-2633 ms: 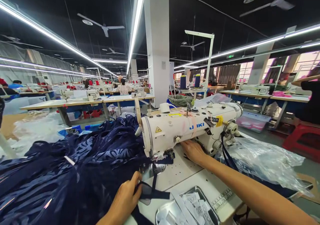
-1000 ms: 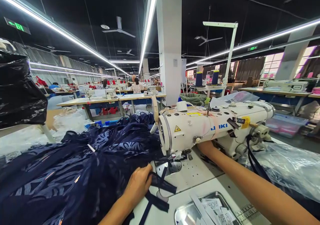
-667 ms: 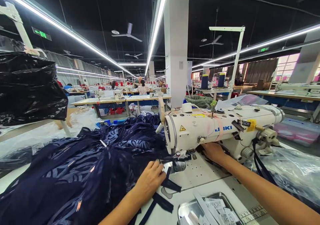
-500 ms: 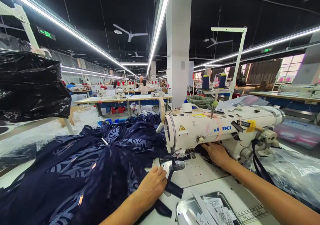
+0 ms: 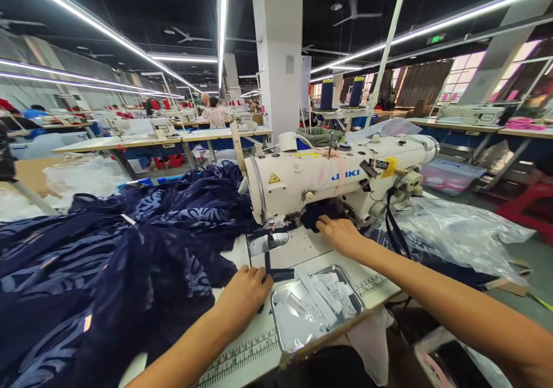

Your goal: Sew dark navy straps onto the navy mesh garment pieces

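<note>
A white sewing machine (image 5: 298, 172) with a JUKI label stands ahead of me. My left hand (image 5: 244, 290) rests on the table in front of its metal needle plate (image 5: 268, 242), fingers curled down over a narrow navy strip (image 5: 281, 274); its fingertips are partly hidden. Under the machine's arm, my right hand (image 5: 341, 236) has its fingers closed on bunched navy fabric (image 5: 320, 214). A large heap of navy patterned fabric (image 5: 142, 261) spreads over the table to the left, reaching up to the machine head.
A metal tray (image 5: 280, 333) of white labels sits at the table's front edge. Clear plastic bags (image 5: 449, 227) lie to the right of the machine. Two navy thread cones (image 5: 327, 95) stand behind it. People and other sewing tables fill the background.
The view has turned right and downward, showing the whole tray. My left hand has drawn back from the needle plate. More navy fabric shows beneath the machine arm by my right hand.
</note>
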`<state>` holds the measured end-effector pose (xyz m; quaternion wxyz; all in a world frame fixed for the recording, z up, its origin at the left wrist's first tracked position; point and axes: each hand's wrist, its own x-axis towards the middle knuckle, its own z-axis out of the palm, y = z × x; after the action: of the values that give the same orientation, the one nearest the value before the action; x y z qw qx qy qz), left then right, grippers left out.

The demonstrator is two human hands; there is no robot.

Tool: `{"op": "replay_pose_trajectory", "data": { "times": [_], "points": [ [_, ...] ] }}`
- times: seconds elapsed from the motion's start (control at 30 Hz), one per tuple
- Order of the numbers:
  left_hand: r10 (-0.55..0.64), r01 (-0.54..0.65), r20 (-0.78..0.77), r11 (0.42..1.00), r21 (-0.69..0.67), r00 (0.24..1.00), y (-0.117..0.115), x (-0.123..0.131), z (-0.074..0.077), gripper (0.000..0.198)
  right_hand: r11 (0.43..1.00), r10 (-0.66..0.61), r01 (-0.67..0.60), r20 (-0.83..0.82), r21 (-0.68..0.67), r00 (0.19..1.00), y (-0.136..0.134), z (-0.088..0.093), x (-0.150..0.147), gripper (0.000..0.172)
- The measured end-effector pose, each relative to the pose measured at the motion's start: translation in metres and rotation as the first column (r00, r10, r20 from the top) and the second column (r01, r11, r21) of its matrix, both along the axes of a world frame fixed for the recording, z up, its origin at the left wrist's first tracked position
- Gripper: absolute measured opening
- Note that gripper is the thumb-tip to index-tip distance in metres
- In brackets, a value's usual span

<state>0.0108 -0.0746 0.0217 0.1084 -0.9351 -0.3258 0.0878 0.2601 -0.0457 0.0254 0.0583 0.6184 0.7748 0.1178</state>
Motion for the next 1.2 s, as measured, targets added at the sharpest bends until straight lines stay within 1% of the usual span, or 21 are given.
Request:
{"op": "replay_pose_trajectory", "data": {
  "times": [0.1, 0.2, 0.27, 0.33, 0.4, 0.5, 0.57, 0.6, 0.67, 0.73, 0.83, 0.9, 0.97, 1.03, 1.07, 1.13, 1.2],
  "points": [
    [0.041, -0.04, -0.038, 0.999, 0.005, 0.998, 0.004, 0.008, 0.001, 0.026, 0.996, 0.089, -0.089, -0.044, 0.001, 0.995, -0.005, -0.006, -0.004, 0.027],
    [0.111, -0.111, -0.032, 0.994, 0.011, 0.993, 0.008, 0.011, 0.0, 0.028, 0.987, 0.159, -0.153, -0.112, 0.059, 0.981, -0.011, -0.004, 0.0, 0.024],
    [0.146, -0.146, 0.02, 0.989, 0.003, 0.989, 0.011, 0.013, -0.001, 0.024, 0.979, 0.203, -0.196, -0.161, 0.055, 0.966, -0.019, 0.002, 0.006, 0.017],
    [0.172, -0.171, 0.093, 0.985, -0.015, 0.981, 0.013, 0.015, -0.004, 0.019, 0.961, 0.268, -0.276, -0.232, -0.001, 0.935, -0.031, 0.006, 0.013, 0.017],
    [0.182, -0.179, 0.165, 0.983, -0.038, 0.969, 0.015, 0.017, -0.008, 0.018, 0.938, 0.306, -0.342, -0.315, -0.064, 0.898, -0.047, 0.007, 0.019, 0.014],
    [0.169, -0.167, 0.284, 0.985, -0.031, 0.944, 0.016, 0.022, -0.016, 0.022, 0.94, 0.279, -0.332, -0.381, -0.08, 0.881, -0.068, 0.001, 0.024, 0.004],
    [0.162, -0.167, 0.393, 0.986, -0.023, 0.905, 0.015, 0.026, -0.02, 0.024, 0.951, 0.259, -0.306, -0.402, -0.055, 0.878, -0.076, -0.007, 0.025, 0.005],
    [0.166, -0.168, 0.458, 0.985, -0.037, 0.873, 0.013, 0.028, -0.021, 0.026, 0.955, 0.25, -0.294, -0.419, -0.043, 0.873, -0.079, -0.012, 0.025, 0.006],
    [0.192, -0.16, 0.591, 0.981, -0.106, 0.783, 0.009, 0.032, -0.022, 0.028, 0.96, 0.228, -0.278, -0.48, -0.035, 0.847, -0.08, -0.021, 0.025, 0.008],
    [0.234, -0.14, 0.705, 0.972, -0.19, 0.669, 0.005, 0.035, -0.02, 0.027, 0.96, 0.195, -0.273, -0.566, -0.056, 0.801, -0.08, -0.029, 0.023, 0.01],
    [0.32, -0.126, 0.789, 0.946, -0.299, 0.525, 0.003, 0.038, -0.016, 0.026, 0.956, 0.124, -0.275, -0.7, -0.106, 0.703, -0.078, -0.032, 0.02, 0.009],
    [0.385, -0.143, 0.799, 0.922, -0.361, 0.463, 0.005, 0.037, -0.015, 0.023, 0.958, 0.078, -0.263, -0.788, -0.109, 0.611, -0.078, -0.029, 0.02, 0.006],
    [0.445, -0.165, 0.798, 0.895, -0.415, 0.407, 0.009, 0.033, -0.014, 0.022, 0.964, 0.04, -0.248, -0.877, -0.091, 0.48, -0.076, -0.022, 0.023, 0.004],
    [0.487, -0.158, 0.808, 0.873, -0.461, 0.332, 0.013, 0.03, -0.015, 0.021, 0.968, 0.005, -0.238, -0.95, -0.073, 0.314, -0.072, -0.014, 0.027, 0.01],
    [0.505, -0.134, 0.813, 0.862, -0.488, 0.288, 0.015, 0.028, -0.015, 0.021, 0.971, -0.007, -0.232, -0.971, -0.064, 0.24, -0.07, -0.011, 0.029, 0.013],
    [0.563, -0.043, 0.803, 0.823, -0.566, 0.195, 0.016, 0.026, -0.015, 0.022, 0.975, -0.024, -0.218, -0.99, -0.054, 0.14, -0.066, -0.007, 0.029, 0.02],
    [0.659, 0.079, 0.742, 0.739, -0.669, 0.124, 0.016, 0.025, -0.013, 0.025, 0.974, -0.052, -0.217, -0.995, -0.069, 0.085, -0.061, -0.006, 0.024, 0.025]
  ]
}}
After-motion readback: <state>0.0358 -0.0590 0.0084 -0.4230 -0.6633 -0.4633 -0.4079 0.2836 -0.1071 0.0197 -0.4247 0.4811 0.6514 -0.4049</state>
